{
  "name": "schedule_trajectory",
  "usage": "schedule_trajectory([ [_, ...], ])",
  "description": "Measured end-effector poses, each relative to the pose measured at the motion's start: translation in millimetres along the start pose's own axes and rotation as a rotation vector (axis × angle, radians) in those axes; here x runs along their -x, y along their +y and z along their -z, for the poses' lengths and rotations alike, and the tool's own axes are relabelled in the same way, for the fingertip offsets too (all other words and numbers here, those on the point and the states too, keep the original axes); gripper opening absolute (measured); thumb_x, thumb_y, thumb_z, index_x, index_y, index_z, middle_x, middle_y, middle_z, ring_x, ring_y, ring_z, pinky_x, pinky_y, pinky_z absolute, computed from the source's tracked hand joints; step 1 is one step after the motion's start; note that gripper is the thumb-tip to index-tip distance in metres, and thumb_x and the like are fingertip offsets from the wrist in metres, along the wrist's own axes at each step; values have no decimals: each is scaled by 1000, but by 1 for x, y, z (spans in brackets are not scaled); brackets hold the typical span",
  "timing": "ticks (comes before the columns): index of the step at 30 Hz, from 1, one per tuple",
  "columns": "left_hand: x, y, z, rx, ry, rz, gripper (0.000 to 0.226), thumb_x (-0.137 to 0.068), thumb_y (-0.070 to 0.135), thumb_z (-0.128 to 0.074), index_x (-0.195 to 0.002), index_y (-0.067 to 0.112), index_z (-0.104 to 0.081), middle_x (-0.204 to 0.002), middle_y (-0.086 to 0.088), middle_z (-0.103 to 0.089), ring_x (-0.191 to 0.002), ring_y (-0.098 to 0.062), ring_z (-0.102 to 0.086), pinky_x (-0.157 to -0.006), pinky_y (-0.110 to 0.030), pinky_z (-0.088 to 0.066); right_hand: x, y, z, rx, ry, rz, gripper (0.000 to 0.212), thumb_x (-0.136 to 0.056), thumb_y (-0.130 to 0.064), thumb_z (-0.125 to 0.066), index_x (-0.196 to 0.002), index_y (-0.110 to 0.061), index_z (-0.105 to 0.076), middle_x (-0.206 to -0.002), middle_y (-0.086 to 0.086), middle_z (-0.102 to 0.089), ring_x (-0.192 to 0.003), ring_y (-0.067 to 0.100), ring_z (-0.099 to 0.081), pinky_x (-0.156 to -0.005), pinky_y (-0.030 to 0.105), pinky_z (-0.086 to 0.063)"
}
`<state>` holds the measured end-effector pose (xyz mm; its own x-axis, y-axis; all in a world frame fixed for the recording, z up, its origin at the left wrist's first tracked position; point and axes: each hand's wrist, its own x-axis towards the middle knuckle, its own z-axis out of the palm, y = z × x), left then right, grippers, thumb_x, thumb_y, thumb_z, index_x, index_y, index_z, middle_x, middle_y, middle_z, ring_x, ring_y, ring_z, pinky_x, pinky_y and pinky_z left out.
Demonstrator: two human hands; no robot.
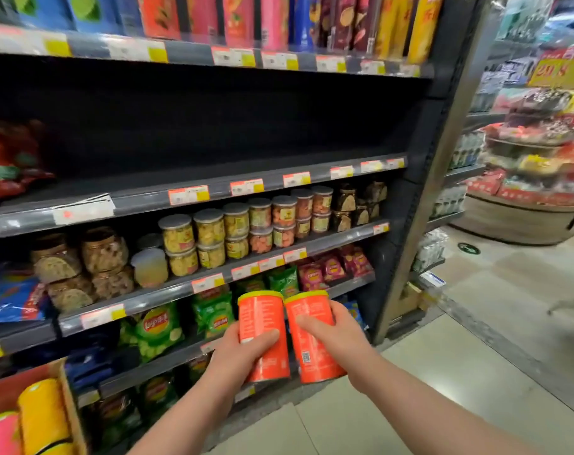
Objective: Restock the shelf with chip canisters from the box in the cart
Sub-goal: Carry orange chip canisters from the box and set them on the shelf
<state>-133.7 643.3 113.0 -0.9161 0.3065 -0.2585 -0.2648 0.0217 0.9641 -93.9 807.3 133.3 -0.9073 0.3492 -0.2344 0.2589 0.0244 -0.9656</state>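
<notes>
My left hand [238,351] grips an orange chip canister [262,326] with a yellow lid. Right beside it, my right hand [339,336] grips a second orange canister [312,343] of the same kind. Both canisters stand nearly upright, side by side, low in front of the shelving. The cardboard box [67,399] sits at the bottom left and holds yellow [41,415] and pink canisters [0,435] lying down. Above the jar shelf runs a long dark shelf [213,178] with only a red bag [10,159] at its left end.
The top shelf carries tall canisters [239,18] in many colours. Jars of snacks [213,234] fill the shelf below the dark one, and green chip bags [161,326] sit lower down. A round display stand [535,178] is across the tiled aisle at the right.
</notes>
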Motion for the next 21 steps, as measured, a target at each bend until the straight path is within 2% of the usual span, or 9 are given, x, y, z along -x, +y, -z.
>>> schedule_trajectory([
  [3,-15,9,-26,-18,-46,0,47,-74,30,-80,-112,22,-54,-104,-5,-69,-90,-22,-69,-73,-33,-55,-10,-7,29,-19,21,16,45,-80,-31,-75,-116,-27,-47,-103,-4,-64,-88,15,-67,-66,29,-55],
  [5,-26,17,-41,-31,-69,-8,58,-65,38,-83,-113,23,-54,-105,-4,-69,-91,-22,-69,-78,-36,-56,-19,-11,44,-23,46,34,48,-80,-32,-74,-118,-27,-46,-104,-4,-64,-89,16,-67,-68,29,-55],
  [6,-32,20,-48,-36,-79,-13,57,-65,38,-83,-112,24,-54,-105,-3,-69,-91,-22,-69,-79,-37,-56,-24,-13,52,-25,61,40,48,-80,-32,-74,-119,-27,-46,-105,-3,-64,-90,16,-67,-69,29,-55],
  [9,-56,29,-69,-22,-106,-37,39,-72,32,-81,-100,28,-54,-102,0,-69,-88,-19,-69,-72,-32,-54,-42,-19,72,-43,99,45,53,-80,-33,-74,-124,-24,-46,-107,-2,-64,-90,16,-67,-67,28,-55],
  [14,-107,45,-105,-12,-184,-44,49,-64,37,-81,-105,26,-56,-104,-3,-70,-90,-21,-70,-73,-33,-55,-79,-31,104,-51,193,73,50,-81,-36,-73,-118,-29,-42,-101,-8,-60,-87,11,-64,-63,24,-51],
  [17,-143,60,-123,15,-244,-59,57,-60,36,-80,-110,24,-57,-102,-4,-72,-88,-21,-71,-70,-33,-55,-110,-45,120,-56,213,102,50,-80,-35,-74,-120,-28,-43,-103,-8,-61,-89,12,-65,-67,25,-53],
  [21,-195,85,-137,28,-268,-89,41,-73,30,-80,-105,27,-55,-101,-2,-70,-87,-19,-70,-67,-29,-54,-158,-69,133,-57,242,126,48,-80,-33,-75,-118,-27,-45,-102,-6,-63,-88,14,-67,-71,29,-56],
])
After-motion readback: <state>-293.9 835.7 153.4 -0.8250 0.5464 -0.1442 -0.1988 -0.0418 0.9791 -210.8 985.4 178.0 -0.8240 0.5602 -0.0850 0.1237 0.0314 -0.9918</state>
